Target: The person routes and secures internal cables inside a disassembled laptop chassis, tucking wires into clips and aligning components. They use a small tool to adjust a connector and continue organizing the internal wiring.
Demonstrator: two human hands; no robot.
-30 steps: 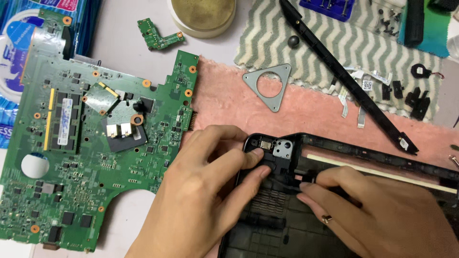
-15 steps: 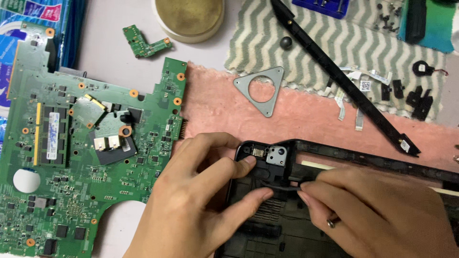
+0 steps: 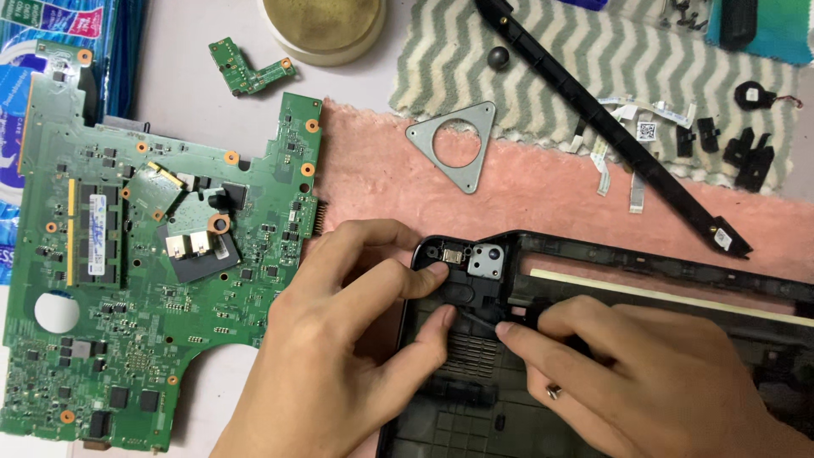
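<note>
Left hand [image 3: 339, 356] fingertips pressed on black laptop case [image 3: 475, 399] corner; right hand [image 3: 653, 382] pinching thin black cable [image 3: 476, 320]; hard tug could snap it.

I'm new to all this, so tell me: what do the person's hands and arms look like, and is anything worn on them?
Both hands are bare, with no gloves and no sleeves in view. The left hand wears nothing. The right hand has a thin metal ring on one finger. Nails are short and unpainted. No watch or bracelet shows.
</note>
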